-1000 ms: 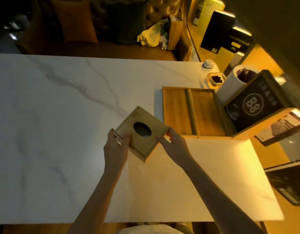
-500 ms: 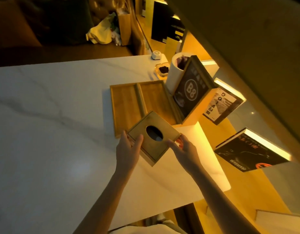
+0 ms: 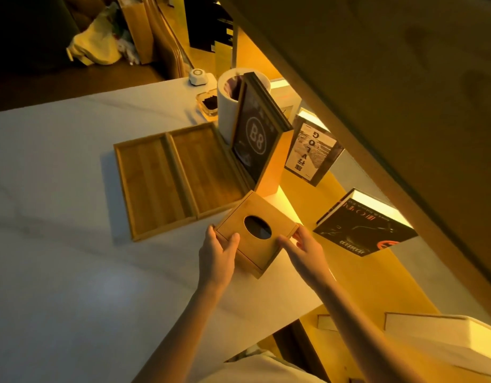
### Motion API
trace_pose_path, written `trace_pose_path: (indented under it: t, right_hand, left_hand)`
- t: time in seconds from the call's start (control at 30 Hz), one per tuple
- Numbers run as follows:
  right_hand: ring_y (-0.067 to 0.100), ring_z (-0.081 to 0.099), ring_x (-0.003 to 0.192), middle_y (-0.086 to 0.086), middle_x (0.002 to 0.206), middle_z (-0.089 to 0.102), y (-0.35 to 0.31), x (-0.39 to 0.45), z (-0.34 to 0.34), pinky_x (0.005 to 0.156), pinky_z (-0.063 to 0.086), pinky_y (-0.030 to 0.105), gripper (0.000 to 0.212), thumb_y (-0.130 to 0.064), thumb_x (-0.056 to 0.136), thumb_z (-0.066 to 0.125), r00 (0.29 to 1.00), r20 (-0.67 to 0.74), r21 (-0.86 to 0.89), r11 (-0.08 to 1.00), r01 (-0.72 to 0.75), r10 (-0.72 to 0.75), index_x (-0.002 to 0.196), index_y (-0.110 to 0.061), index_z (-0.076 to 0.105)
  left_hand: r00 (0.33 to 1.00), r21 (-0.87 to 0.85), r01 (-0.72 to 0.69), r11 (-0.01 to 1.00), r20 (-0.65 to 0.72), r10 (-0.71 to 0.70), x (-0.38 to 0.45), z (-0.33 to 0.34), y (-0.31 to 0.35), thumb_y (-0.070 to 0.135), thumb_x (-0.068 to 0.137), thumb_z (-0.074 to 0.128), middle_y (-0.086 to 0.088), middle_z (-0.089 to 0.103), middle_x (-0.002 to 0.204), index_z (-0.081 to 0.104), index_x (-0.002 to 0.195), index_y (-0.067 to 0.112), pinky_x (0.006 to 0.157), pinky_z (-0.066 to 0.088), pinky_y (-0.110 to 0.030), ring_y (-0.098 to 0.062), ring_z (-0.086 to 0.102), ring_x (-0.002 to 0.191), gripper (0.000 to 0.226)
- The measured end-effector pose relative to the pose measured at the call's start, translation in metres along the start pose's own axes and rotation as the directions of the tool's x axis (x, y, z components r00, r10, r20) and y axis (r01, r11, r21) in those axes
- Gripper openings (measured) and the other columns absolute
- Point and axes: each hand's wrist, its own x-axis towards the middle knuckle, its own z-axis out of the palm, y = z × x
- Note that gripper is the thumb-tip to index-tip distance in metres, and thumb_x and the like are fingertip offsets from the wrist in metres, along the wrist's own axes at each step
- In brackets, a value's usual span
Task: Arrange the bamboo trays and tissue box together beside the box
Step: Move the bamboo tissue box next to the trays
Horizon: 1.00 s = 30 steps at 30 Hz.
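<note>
— Nearest the camera? 
— Left hand (image 3: 218, 251) and right hand (image 3: 303, 248) clasp opposite corners of a square bamboo tissue box (image 3: 256, 233) with an oval opening, on the white marble worktop (image 3: 59, 258).
— Beyond? 
— Two shallow rectangular bamboo trays (image 3: 167, 178) lie touching, beside the upright "B8" box (image 3: 255, 139).

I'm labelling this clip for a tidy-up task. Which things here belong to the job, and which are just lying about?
Job: tissue box, held by left hand and right hand; two bamboo trays; B8 box.

Lying about: white cylinder, ashtray, books.
</note>
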Motion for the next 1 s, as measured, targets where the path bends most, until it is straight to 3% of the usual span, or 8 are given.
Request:
trace_pose_path:
  t: [0.17,0.33,0.47,0.57,0.63,0.73,0.83,1.0]
  right_hand:
    - [0.027,0.044,0.124,0.008,0.138,0.047,0.009,0.008,-0.003,0.096,0.043,0.040,0.049,-0.029,0.088,0.054,1.000,0.002,0.002,1.000,-0.003,0.003,0.132,-0.015,0.038]
    - [0.026,0.045,0.123,0.007,0.135,0.049,0.013,0.012,-0.004,0.092,0.043,0.036,0.047,-0.029,0.087,0.055,1.000,0.017,0.014,1.000,-0.005,0.004,0.130,-0.015,0.040]
    - [0.026,0.039,0.130,0.006,0.141,0.043,0.015,0.018,-0.012,0.101,0.039,0.042,0.060,-0.035,0.082,0.060,1.000,0.020,-0.030,1.000,-0.005,0.006,0.134,-0.017,0.037]
    - [0.024,0.033,0.135,0.003,0.147,0.036,0.012,0.021,-0.014,0.106,0.033,0.041,0.063,-0.033,0.083,0.060,0.999,0.014,-0.053,0.998,0.039,-0.038,0.139,-0.020,0.033]
    - [0.024,0.034,0.133,0.003,0.145,0.038,0.012,0.019,-0.012,0.104,0.035,0.041,0.061,-0.030,0.084,0.060,0.998,0.030,-0.054,0.997,0.051,-0.050,0.138,-0.020,0.034]
    - [0.025,0.038,0.129,0.005,0.140,0.042,0.013,0.014,-0.009,0.100,0.039,0.039,0.057,-0.026,0.084,0.061,0.999,0.009,0.004,0.999,0.040,-0.040,0.135,-0.018,0.037]
    - [0.025,0.041,0.126,0.006,0.137,0.046,0.014,0.010,-0.006,0.096,0.040,0.038,0.055,-0.025,0.083,0.063,0.998,-0.031,0.022,0.998,0.051,-0.050,0.132,-0.017,0.040]
    - [0.026,0.045,0.122,0.007,0.132,0.051,0.019,0.003,0.006,0.089,0.041,0.033,0.053,-0.027,0.081,0.065,0.990,-0.132,0.021,0.998,0.055,-0.052,0.128,-0.015,0.044]
  left_hand:
    - [0.999,-0.006,0.019,1.000,0.028,-0.018,0.005,0.009,-0.002,0.025,0.087,0.051,-0.018,0.056,0.121,0.025,0.134,0.003,0.077,0.044,-0.022,-0.020,0.055,0.097,0.058]
    - [0.999,0.012,0.019,1.000,0.047,-0.020,0.011,0.014,-0.007,0.025,0.087,0.050,-0.019,0.055,0.125,0.025,0.135,0.005,0.078,0.043,-0.021,-0.027,0.057,0.107,0.058]
    - [0.997,0.110,-0.070,0.991,0.049,0.065,0.005,0.014,-0.009,0.029,0.087,0.050,-0.014,0.026,0.150,0.013,0.140,0.009,0.090,0.034,-0.016,-0.027,0.032,0.135,0.067]
    - [0.958,0.383,-0.275,0.882,0.033,0.284,-0.003,0.016,-0.018,0.039,0.085,0.048,-0.017,0.023,0.150,0.016,0.138,0.006,0.103,0.035,-0.039,-0.033,0.026,0.137,0.071]
    - [0.952,0.515,-0.288,0.807,0.066,0.298,-0.005,0.016,-0.021,0.048,0.081,0.041,-0.017,0.028,0.148,0.024,0.136,0.005,0.105,0.030,-0.049,-0.033,0.028,0.135,0.072]
    - [0.949,0.562,-0.309,0.767,0.136,0.283,-0.003,0.013,-0.021,0.054,0.080,0.031,-0.012,0.018,0.152,0.018,0.139,0.008,0.110,0.022,-0.047,-0.029,0.019,0.139,0.075]
    - [0.936,0.563,-0.351,0.748,0.228,0.268,0.005,0.008,-0.024,0.056,0.082,0.024,-0.001,-0.009,0.150,0.002,0.141,0.014,0.114,0.012,-0.039,-0.023,0.003,0.143,0.076]
    - [0.904,0.582,-0.418,0.698,0.339,0.259,0.017,-0.005,-0.021,0.053,0.087,0.028,-0.004,-0.009,0.155,-0.006,0.140,0.016,0.115,0.010,-0.039,-0.021,-0.004,0.143,0.073]
